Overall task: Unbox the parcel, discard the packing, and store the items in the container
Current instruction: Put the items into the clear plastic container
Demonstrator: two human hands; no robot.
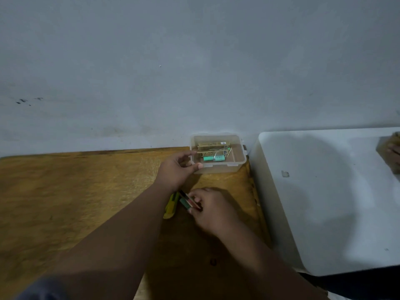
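A small clear plastic container stands at the back right of the wooden table, against the wall. Inside lie two flat gold-coloured packs and a green cylindrical item. My left hand grips the container's left rim, thumb on the near edge. My right hand rests lower on the table, fingers closed on a small green and pink boxed item. A yellow-green utility knife lies on the table just left of that item.
The wooden table spreads to the left. A white table adjoins on the right, with another person's hand on a brown object at its far right edge. A grey wall rises behind.
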